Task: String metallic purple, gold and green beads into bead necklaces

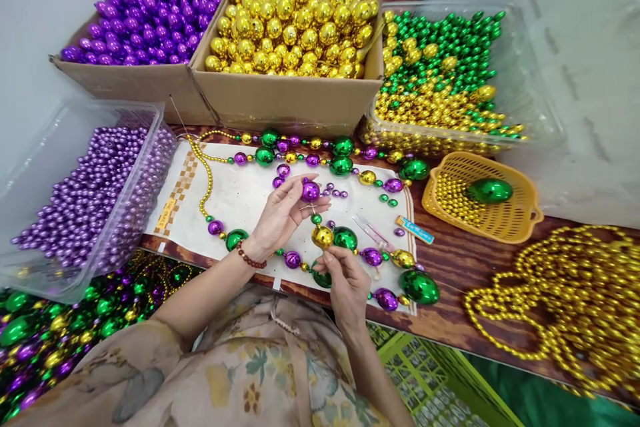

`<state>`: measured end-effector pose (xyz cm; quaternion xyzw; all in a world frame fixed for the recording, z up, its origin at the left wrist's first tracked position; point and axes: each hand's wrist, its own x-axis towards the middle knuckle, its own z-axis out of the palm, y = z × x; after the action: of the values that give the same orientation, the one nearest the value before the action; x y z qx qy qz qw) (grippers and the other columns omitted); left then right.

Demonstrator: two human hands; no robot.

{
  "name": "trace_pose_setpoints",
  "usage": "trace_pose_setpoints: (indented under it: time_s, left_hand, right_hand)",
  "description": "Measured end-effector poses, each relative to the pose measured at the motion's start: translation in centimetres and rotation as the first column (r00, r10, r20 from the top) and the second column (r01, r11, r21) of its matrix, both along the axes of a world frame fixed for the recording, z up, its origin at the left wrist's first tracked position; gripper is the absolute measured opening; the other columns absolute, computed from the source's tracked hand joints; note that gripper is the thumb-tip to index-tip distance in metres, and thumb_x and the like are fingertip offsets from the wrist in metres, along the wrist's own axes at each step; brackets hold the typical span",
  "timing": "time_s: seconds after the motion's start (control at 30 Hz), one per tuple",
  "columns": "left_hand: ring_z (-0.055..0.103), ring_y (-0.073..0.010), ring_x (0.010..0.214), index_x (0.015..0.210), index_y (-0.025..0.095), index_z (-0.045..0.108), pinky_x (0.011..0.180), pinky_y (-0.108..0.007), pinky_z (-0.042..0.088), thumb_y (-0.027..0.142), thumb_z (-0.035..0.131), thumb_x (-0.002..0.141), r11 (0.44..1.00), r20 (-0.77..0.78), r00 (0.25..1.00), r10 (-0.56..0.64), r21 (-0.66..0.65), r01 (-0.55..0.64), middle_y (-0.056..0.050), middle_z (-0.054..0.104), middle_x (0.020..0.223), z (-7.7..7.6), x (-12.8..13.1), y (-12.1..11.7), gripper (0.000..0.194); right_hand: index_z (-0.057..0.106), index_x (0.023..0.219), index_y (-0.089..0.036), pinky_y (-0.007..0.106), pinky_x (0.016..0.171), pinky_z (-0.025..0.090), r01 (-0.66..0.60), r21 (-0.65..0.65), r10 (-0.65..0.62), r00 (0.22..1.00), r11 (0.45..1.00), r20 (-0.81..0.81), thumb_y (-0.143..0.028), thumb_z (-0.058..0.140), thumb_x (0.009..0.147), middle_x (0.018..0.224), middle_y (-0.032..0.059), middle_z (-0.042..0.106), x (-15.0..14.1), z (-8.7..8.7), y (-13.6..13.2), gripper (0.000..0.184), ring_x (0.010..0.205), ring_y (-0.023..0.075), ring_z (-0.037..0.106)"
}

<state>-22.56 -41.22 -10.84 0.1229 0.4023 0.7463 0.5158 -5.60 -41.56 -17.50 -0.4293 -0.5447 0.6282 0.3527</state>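
Gold, the shiny round bead (323,237) is pinched in the fingertips of the right hand (347,287), just near of centre over the white cloth mat (240,197). Slightly farther, the left hand (280,217) pinches a glossy purple bead (311,191). A slipped grip could roll either bead off among the loose beaded strand (345,163) beyond.
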Motion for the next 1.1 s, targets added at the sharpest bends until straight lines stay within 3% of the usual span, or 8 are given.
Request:
trace_pose_setpoints:
  time_s: [0.3, 0.63, 0.8, 0.87, 0.93, 1.03, 1.07, 1.1]
  left_hand:
    - [0.074, -0.0239, 0.106, 0.11, 0.022, 0.072, 0.101, -0.04, 0.056, 0.044, 0.076, 0.087, 0.998, -0.029, 0.999, -0.032, -0.054, 0.031, -0.006, 0.075, 0.104, -0.6, 0.8, -0.2, 0.033]
    - [0.074, -0.0234, 0.101, 0.114, 0.024, 0.074, 0.095, -0.037, 0.057, 0.049, 0.079, 0.084, 0.986, -0.161, 0.974, -0.161, 0.011, 0.165, -0.008, 0.074, 0.113, 0.6, 2.2, 0.2, 0.039]
    - [0.073, -0.0229, 0.095, 0.114, 0.019, 0.075, 0.09, -0.037, 0.056, 0.065, 0.063, 0.089, 0.955, -0.383, 0.885, -0.265, 0.022, 0.295, -0.014, 0.074, 0.113, 1.3, 0.4, 5.5, 0.053]
    - [0.071, -0.0207, 0.092, 0.11, 0.019, 0.076, 0.093, -0.036, 0.054, 0.051, 0.064, 0.094, 0.958, -0.619, 0.752, -0.228, -0.006, 0.286, -0.011, 0.074, 0.106, 2.0, -0.3, 10.4, 0.037]
    - [0.067, -0.0214, 0.101, 0.102, 0.019, 0.078, 0.104, -0.037, 0.048, 0.026, 0.068, 0.093, 0.966, -0.867, 0.477, -0.146, -0.021, 0.258, -0.01, 0.073, 0.105, 2.8, -0.6, 16.2, 0.015]
    - [0.066, -0.0258, 0.106, 0.09, 0.013, 0.077, 0.106, -0.041, 0.045, 0.001, 0.059, 0.087, 0.951, -0.965, -0.097, -0.242, -0.256, 0.172, -0.013, 0.072, 0.099, 3.6, -0.2, 24.7, 0.022]
    - [0.065, -0.0273, 0.11, 0.095, 0.012, 0.077, 0.104, -0.041, 0.046, -0.003, 0.053, 0.087, 0.914, -0.872, -0.361, -0.33, -0.39, 0.107, -0.015, 0.072, 0.104, 3.8, -0.1, 26.9, 0.029]
    - [0.066, -0.0289, 0.112, 0.098, 0.011, 0.078, 0.101, -0.041, 0.048, -0.005, 0.051, 0.086, 0.875, -0.756, -0.52, -0.398, -0.484, 0.034, -0.017, 0.073, 0.107, 3.8, 0.1, 28.7, 0.033]
  right_hand:
    - [0.073, 0.094, -0.02, 0.031, 0.059, 0.06, -0.121, -0.048, 0.117, 0.99, 0.991, -0.077, -0.043, 0.071, 0.087, 0.075, 0.0042, 0.075, 0.3, 0.9, 1.3, 0.024, 0.062, 0.0184, 0.071]
    - [0.064, 0.079, -0.019, 0.02, 0.045, 0.043, 0.008, -0.152, -0.039, 0.979, 0.988, -0.2, -0.045, 0.072, 0.085, 0.066, 0.0018, 0.07, -0.1, 0.9, 2.4, 0.028, 0.051, 0.0133, 0.064]
    - [0.064, 0.078, -0.019, 0.021, 0.046, 0.044, 0.024, -0.106, -0.052, 0.963, 0.994, -0.265, -0.044, 0.072, 0.086, 0.066, 0.0035, 0.072, 0.8, 0.7, 4.4, 0.028, 0.051, 0.0133, 0.063]
    - [0.066, 0.079, -0.018, 0.021, 0.046, 0.044, 0.03, -0.063, -0.046, 0.959, 0.998, -0.28, -0.044, 0.07, 0.088, 0.065, 0.0034, 0.071, 1.3, 0.4, 5.2, 0.027, 0.051, 0.0129, 0.062]
    - [0.067, 0.079, -0.018, 0.021, 0.047, 0.044, 0.026, -0.022, -0.031, 0.962, 0.999, -0.27, -0.043, 0.068, 0.09, 0.063, 0.003, 0.07, 1.8, 0.0, 5.6, 0.027, 0.051, 0.0126, 0.061]
    - [0.068, 0.08, -0.018, 0.021, 0.05, 0.045, 0.019, 0.04, -0.01, 0.977, 0.999, -0.213, -0.042, 0.064, 0.094, 0.061, 0.0027, 0.069, 2.4, -0.8, 5.7, 0.029, 0.051, 0.0124, 0.059]
    - [0.069, 0.081, -0.018, 0.022, 0.051, 0.045, 0.02, 0.057, -0.008, 0.98, 0.998, -0.199, -0.042, 0.063, 0.096, 0.061, 0.0027, 0.069, 2.6, -1.1, 5.7, 0.029, 0.051, 0.0123, 0.058]
    - [0.069, 0.081, -0.018, 0.022, 0.051, 0.045, 0.02, 0.07, -0.006, 0.982, 0.997, -0.19, -0.041, 0.062, 0.097, 0.061, 0.0025, 0.069, 2.8, -1.4, 5.6, 0.029, 0.051, 0.0122, 0.057]
